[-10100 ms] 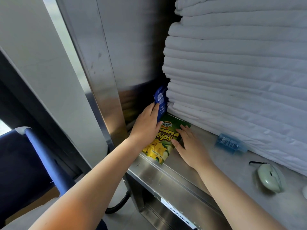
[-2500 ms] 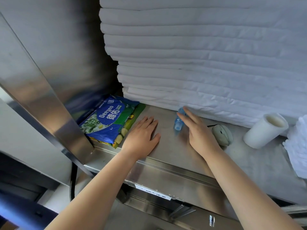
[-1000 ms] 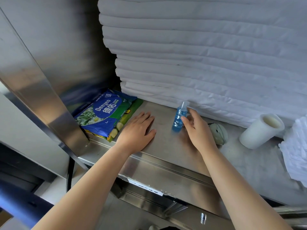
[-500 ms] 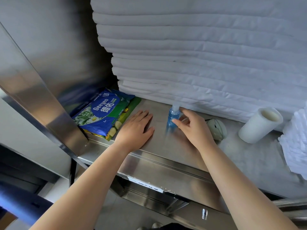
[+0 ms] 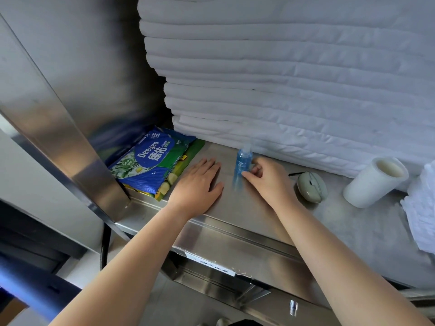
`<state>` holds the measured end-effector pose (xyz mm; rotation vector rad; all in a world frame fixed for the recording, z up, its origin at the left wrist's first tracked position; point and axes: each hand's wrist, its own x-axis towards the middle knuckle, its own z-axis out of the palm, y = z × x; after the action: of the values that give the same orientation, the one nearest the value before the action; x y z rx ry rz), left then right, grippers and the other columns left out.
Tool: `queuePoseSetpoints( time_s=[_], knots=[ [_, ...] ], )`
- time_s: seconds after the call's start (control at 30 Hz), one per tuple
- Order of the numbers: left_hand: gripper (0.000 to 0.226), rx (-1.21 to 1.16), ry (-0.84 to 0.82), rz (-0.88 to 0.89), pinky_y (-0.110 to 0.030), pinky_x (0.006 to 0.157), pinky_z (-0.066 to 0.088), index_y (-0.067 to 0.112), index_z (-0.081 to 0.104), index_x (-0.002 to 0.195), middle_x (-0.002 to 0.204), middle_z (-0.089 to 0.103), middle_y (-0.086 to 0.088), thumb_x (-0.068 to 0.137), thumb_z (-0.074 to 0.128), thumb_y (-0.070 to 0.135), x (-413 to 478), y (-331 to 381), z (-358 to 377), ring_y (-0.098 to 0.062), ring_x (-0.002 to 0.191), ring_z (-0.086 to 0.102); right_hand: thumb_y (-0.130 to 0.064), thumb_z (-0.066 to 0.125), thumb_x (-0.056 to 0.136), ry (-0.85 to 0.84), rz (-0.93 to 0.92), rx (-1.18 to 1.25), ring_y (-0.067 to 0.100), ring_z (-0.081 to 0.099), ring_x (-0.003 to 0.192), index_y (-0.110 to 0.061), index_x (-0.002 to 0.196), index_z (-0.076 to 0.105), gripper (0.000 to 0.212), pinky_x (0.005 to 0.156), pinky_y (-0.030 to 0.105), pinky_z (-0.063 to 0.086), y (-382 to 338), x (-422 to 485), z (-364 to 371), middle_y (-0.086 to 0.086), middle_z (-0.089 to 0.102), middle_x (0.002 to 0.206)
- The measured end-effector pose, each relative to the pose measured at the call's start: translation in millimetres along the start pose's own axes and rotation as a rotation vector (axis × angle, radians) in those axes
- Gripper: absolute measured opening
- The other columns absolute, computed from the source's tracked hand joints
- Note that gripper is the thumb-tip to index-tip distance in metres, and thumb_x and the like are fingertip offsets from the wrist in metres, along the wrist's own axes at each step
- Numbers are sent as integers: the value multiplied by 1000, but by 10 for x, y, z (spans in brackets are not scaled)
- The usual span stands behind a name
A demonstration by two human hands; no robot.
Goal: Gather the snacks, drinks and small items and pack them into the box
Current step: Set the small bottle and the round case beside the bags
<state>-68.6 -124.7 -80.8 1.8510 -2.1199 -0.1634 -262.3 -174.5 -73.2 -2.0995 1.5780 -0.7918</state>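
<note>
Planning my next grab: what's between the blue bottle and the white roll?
In the head view, the right hand, pinching the blue bottle, and a pale green oval gadget lie before the white roll.

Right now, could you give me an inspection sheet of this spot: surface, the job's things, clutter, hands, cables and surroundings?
Surface: shiny stainless steel counter.
Job's things: small blue spray bottle, upright; blue wet-wipe packet lying on a green and yellow snack bag at the left end; packing box not seen.
Clutter: pale green oval device; white roll; crumpled white cloth at the right edge.
Hands: left hand flat on the counter; right hand pinches the bottle low down.
Cables: thin black cord beside the oval device; black cable hanging under the counter.
Surroundings: stack of folded white linen behind; steel side panel at left.
</note>
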Motion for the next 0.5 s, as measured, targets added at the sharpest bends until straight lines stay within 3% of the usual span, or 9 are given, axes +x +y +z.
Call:
queuePoseSetpoints(
  time_s=[0.17, 0.5],
  knots=[
    [66, -1, 51, -36, -18, 107, -4, 19, 16, 150, 156, 18, 2, 93, 36, 47, -22, 11, 14, -10, 143, 9, -35, 64, 85, -5, -81, -87, 15, 54, 71, -16, 87, 62, 19, 51, 21, 26, -278, 337, 281, -6, 55, 75],
    [64, 5, 97, 5, -13, 104, -10, 17, 24, 148, 156, 19, 1, 93, 37, 46, -1, -14, 27, -11, 142, 12, -41, 52, 91, -30, -171, -217, 20, 63, 90, -23, 100, 69, 26, 63, 27, 41, -515, 760, 636, -1, 70, 94]
  ],
)
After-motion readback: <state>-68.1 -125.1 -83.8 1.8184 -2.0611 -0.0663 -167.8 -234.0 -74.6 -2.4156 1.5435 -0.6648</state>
